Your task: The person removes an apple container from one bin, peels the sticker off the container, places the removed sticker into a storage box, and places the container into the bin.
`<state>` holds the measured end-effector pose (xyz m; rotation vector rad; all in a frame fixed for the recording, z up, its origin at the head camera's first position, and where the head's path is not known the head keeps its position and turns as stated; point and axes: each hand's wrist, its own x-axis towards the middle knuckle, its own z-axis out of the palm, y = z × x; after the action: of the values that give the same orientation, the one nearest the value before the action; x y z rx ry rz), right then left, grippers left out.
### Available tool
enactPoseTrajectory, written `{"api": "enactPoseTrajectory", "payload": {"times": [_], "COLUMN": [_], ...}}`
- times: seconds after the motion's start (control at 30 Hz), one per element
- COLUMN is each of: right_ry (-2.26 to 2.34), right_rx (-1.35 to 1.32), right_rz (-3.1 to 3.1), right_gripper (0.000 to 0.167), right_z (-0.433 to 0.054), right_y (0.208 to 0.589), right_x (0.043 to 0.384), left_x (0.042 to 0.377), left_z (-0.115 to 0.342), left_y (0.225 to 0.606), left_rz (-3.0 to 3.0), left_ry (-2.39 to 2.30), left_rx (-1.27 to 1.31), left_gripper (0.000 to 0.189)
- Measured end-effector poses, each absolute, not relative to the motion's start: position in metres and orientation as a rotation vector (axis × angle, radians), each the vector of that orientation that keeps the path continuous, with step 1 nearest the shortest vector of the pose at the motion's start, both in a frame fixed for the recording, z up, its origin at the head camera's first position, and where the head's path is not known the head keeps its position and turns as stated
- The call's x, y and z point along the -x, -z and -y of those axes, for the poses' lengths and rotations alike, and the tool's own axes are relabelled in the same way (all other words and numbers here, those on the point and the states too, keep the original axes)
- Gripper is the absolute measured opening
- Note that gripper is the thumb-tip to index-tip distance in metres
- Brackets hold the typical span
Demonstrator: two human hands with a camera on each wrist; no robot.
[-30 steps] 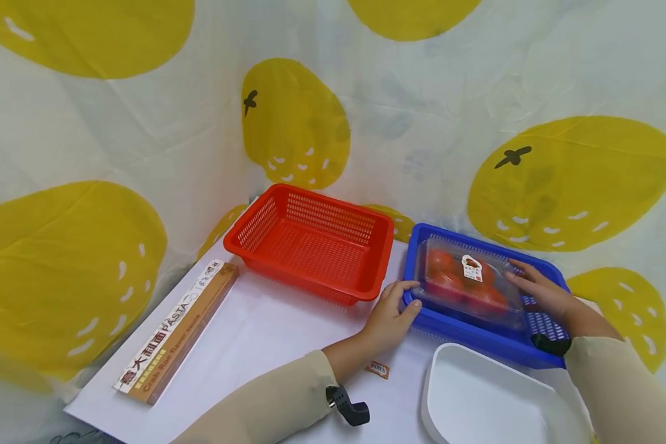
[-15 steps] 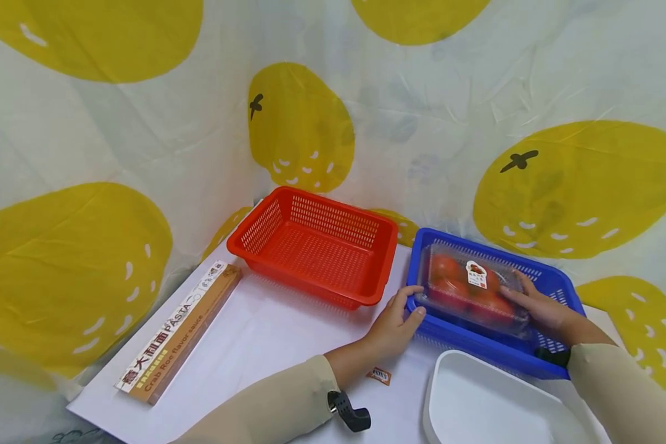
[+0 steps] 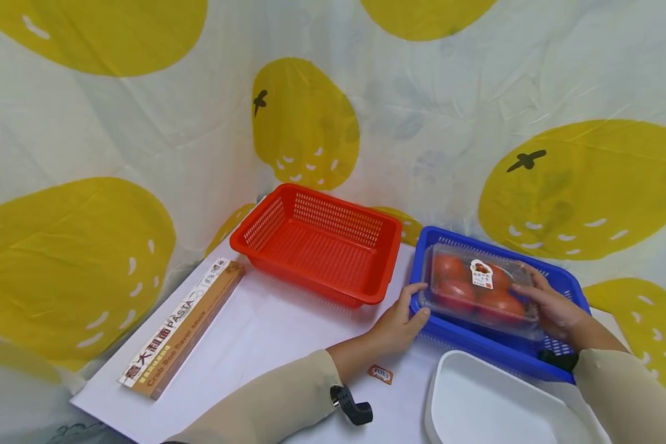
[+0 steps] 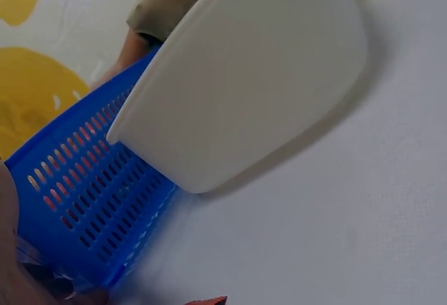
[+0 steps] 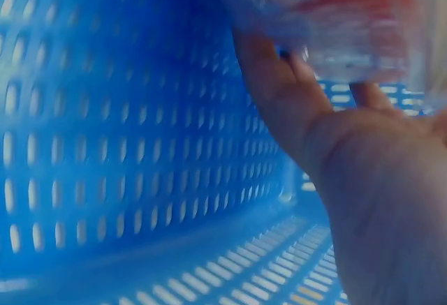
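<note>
In the head view, a clear plastic box of tomatoes [image 3: 480,297] with a white label sits in the blue basket [image 3: 466,343]. My right hand [image 3: 557,313] grips the right end of this box, thumb on top. Fingers of the right hand [image 5: 377,172] reach under the box's edge in the right wrist view, inside the basket's slotted walls. At the basket's front left corner, my left hand [image 3: 394,327] holds the rim between thumb and fingers. Only a dark part of the left hand [image 4: 10,249] shows at the edge of the left wrist view.
A red slotted basket [image 3: 322,253] stands left of the blue one. In front is a white tub [image 3: 494,401], close to the blue basket. A long pasta box [image 3: 183,333] lies at the left, and a small orange-brown packet [image 3: 380,374] near my left forearm. Patterned cloth hangs behind.
My right hand has moved from resting at the tomato box's right end to gripping it, fingers now lower around it. The box's right end looks slightly raised. My left hand stays on the rim.
</note>
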<state>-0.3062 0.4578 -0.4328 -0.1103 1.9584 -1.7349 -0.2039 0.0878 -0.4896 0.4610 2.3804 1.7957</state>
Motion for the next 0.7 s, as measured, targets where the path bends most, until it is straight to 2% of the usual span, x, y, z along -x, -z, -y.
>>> {"api": "enactPoseTrajectory", "payload": {"times": [0.7], "right_ry": [2.023], "right_rx": [0.245], "right_rz": [-1.844], "right_gripper": [0.046], "right_z": [-0.459], "right_y": [0.406], "right_x": [0.286], "left_x": [0.200], "left_z": [-0.085], "left_y": [0.480], "left_rz": [-2.511], "left_ry": [-1.720], "left_rx": [-0.386], "left_gripper": [0.050]}}
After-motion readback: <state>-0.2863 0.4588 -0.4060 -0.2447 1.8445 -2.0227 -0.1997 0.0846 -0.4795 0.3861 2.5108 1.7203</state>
